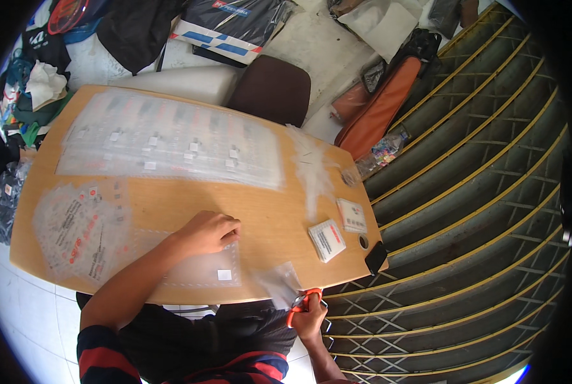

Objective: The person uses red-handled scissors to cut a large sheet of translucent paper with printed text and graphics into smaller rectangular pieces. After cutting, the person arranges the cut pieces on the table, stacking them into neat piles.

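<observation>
My right hand [309, 318] is closed round orange-handled scissors [297, 307] at the table's front edge. A piece of clear plastic [279, 280] lies at the scissors, partly over the edge; whether the hand also grips it cannot be told. My left hand [213, 232] is closed, fingers curled, at the upper edge of a clear plastic sheet [196, 272] with a small white label. What those fingers hold, if anything, is hidden. My left forearm crosses the sheet. Further left lies a fanned pile of printed clear plastic pieces [81, 224].
Large clear plastic sheets [171, 137] cover the table's far side, with plastic scraps [311, 166] beside them. At the right are two small stacks of printed cards [327, 241], a tape roll [363, 241] and a black phone [376, 257]. A brown chair [270, 89] and folding gate [465, 192] stand beyond.
</observation>
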